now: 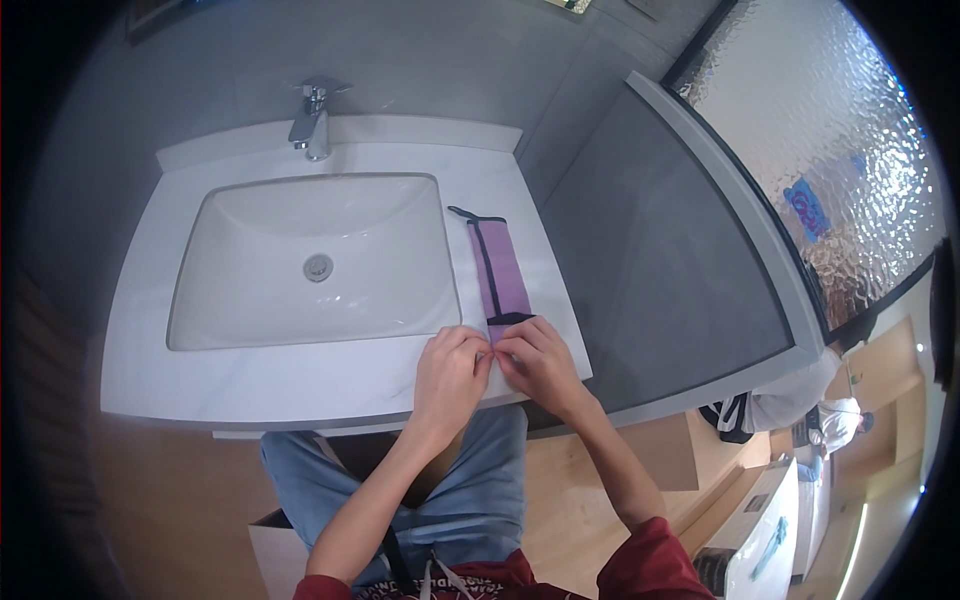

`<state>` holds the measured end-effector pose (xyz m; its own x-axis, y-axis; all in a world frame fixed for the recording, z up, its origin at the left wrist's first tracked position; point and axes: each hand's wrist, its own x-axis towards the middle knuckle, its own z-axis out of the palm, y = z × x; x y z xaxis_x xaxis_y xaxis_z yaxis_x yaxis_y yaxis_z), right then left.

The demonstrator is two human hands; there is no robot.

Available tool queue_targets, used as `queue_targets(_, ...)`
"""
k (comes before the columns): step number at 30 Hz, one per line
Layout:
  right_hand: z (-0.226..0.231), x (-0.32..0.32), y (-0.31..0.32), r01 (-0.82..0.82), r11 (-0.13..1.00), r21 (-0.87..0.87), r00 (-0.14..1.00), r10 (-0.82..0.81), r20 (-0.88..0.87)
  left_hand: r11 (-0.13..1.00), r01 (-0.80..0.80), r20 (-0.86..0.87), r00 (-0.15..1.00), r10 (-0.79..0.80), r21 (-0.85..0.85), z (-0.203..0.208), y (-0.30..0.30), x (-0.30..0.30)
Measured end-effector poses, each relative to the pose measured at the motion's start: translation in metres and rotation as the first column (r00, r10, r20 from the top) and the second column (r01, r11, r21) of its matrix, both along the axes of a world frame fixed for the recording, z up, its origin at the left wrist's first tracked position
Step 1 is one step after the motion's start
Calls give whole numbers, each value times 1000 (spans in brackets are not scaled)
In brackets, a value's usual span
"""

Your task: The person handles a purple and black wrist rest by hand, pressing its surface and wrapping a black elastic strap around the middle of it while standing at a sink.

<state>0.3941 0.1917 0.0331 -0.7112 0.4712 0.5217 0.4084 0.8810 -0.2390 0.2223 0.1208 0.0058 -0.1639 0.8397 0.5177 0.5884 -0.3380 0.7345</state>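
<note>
Pouch (pixel 497 268) flat at bench (pixel 300 385) right edge, beside sink (pixel 200 310).
Left hand (pixel 452 368) and right hand (pixel 538 362) fingers pinch its near end; advise keeping both grips even and the pouch flat.

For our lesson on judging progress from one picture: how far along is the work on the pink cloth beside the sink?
Done: the pink cloth already lies flat as a narrow strip on the counter, right of the sink. In hand: the left hand and right hand meet at its near end, fingers pinching it there. Left: the far end with its dark loop is untouched; whether the near end gets folded or rolled cannot be told.
</note>
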Motion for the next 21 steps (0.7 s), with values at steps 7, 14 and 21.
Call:
queue_targets(7, 3, -3, -1, -21, 992, 121, 998, 13, 67, 1000, -19, 46, 999, 20, -23, 1, -1, -1)
queue_targets(14, 4, -2, -5, 40, 987, 157, 999, -42, 9, 999, -32, 45, 998, 32, -3, 0, -2, 0)
queue_targets(21, -4, 2, -2, 6, 987, 161, 999, -12, 35, 1000, -25, 30, 999, 25, 13, -2, -1, 1)
